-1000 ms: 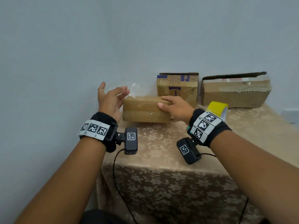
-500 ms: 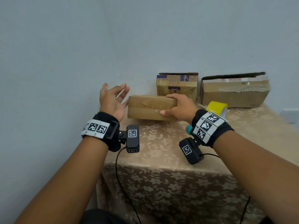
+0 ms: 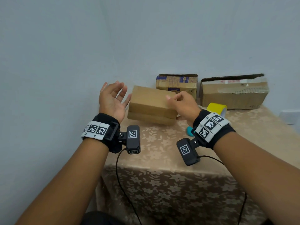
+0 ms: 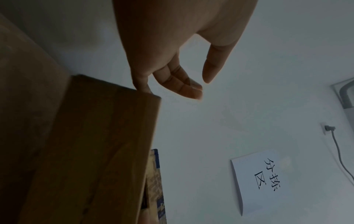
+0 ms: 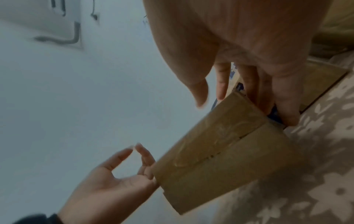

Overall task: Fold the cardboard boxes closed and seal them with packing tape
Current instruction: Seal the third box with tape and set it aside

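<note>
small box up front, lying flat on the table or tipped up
Tipped up. The small box tilts, its right end raised by the right hand, its left end touching the open left hand's fingers.

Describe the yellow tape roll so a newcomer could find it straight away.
Start at the table with the beige flowered cloth, standing against the pale wall. At its back right stands a long cardboard box; the tape roll lies just in front of that box's left end, behind the right hand. It is the only bright yellow, round thing among brown boxes.
</note>
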